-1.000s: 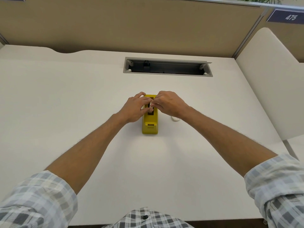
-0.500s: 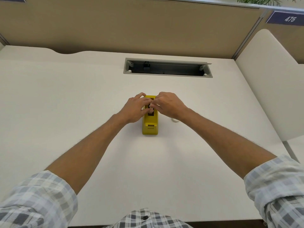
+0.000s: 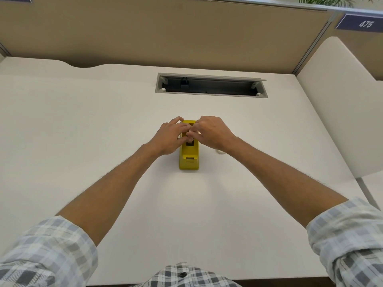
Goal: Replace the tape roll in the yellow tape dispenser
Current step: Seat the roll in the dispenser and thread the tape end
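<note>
The yellow tape dispenser (image 3: 189, 160) stands in the middle of the white desk (image 3: 83, 125), its cutter end toward me. My left hand (image 3: 169, 137) rests on its left side with fingers over the top. My right hand (image 3: 212, 132) comes from the right, and its fingertips meet the left hand's over the dispenser's dark slot. What the fingertips pinch there is hidden, so the tape roll inside cannot be made out. A small white round object (image 3: 220, 151) lies on the desk just right of the dispenser, mostly hidden under my right wrist.
A grey cable tray opening (image 3: 211, 85) is set into the desk behind the dispenser. A beige partition wall (image 3: 165, 34) closes the back. A white side panel (image 3: 339, 112) stands at the right edge of the desk.
Both hands have stayed over the dispenser; the fingertips shifted slightly over the slot. The dispenser has not moved.
</note>
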Demonstrator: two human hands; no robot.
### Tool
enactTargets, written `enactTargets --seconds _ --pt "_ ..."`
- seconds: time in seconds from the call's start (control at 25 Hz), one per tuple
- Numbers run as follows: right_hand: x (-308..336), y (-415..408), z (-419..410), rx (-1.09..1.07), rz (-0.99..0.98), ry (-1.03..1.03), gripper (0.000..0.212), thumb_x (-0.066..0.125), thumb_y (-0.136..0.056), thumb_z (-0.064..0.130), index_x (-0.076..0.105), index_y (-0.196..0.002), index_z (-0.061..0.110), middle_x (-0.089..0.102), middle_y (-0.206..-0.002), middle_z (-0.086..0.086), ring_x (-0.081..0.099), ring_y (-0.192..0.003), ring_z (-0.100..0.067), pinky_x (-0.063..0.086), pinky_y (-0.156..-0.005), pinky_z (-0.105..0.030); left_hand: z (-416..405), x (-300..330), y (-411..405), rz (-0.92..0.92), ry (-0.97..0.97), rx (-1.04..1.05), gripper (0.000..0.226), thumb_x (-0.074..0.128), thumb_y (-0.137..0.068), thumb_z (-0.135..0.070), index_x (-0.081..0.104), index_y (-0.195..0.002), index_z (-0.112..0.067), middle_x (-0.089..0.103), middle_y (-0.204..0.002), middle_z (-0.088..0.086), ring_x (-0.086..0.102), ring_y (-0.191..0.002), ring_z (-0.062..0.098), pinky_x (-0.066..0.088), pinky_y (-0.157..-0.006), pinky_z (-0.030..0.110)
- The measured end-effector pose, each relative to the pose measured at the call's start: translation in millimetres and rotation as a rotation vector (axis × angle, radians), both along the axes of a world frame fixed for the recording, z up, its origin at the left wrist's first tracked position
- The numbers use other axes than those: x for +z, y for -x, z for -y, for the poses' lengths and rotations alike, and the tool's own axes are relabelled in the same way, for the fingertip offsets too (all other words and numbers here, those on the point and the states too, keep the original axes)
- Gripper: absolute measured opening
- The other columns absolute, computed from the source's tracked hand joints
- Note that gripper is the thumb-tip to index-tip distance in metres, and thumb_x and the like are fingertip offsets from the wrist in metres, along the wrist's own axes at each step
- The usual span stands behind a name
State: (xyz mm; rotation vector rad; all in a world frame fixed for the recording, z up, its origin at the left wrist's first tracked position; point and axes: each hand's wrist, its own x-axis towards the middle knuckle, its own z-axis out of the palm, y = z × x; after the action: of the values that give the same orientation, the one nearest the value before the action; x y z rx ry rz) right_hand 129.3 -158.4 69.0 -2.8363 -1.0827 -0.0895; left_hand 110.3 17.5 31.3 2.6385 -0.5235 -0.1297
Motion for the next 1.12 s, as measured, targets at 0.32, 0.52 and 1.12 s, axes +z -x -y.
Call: enactTargets --seconds 0.32,0.52,1.12 --pt "-4.1 -1.9 -2.7 -0.056 0.016 -0.006 0.036 0.043 -0.102 0.034 0.073 -0.101 0.013 0.072 -0.086 -0.006 0.063 -0.08 -0.022 0.042 -0.064 -0.029 0.1 0.0 -0.2 -0.012 0.012 0.001 0.037 0.05 -0.097 -0.037 0.056 -0.132 -0.027 0.055 -0.137 -0.008 0.03 -0.139 0.018 0.035 -0.106 0.05" --pt "-3.7 -0.7 3.3 -0.015 -0.042 -0.055 0.032 0.048 -0.1 0.034 0.074 -0.1 0.015 0.073 -0.088 -0.005 0.062 -0.083 -0.02 0.042 -0.066 -0.029 -0.1 -0.5 -0.5 -0.018 0.013 0.004 0.035 0.049 -0.097 -0.038 0.057 -0.129 -0.026 0.056 -0.136 -0.009 0.03 -0.138 0.018 0.035 -0.106 0.051" --pt "-4.9 -1.1 4.6 0.03 -0.028 -0.067 0.03 0.048 -0.101 0.028 0.073 -0.101 0.012 0.073 -0.09 -0.007 0.062 -0.083 -0.021 0.044 -0.068 -0.03 1.0 -1.4 -0.9 -0.022 0.008 0.015 0.036 0.05 -0.097 -0.038 0.057 -0.13 -0.025 0.055 -0.137 -0.005 0.031 -0.138 0.018 0.036 -0.106 0.05"
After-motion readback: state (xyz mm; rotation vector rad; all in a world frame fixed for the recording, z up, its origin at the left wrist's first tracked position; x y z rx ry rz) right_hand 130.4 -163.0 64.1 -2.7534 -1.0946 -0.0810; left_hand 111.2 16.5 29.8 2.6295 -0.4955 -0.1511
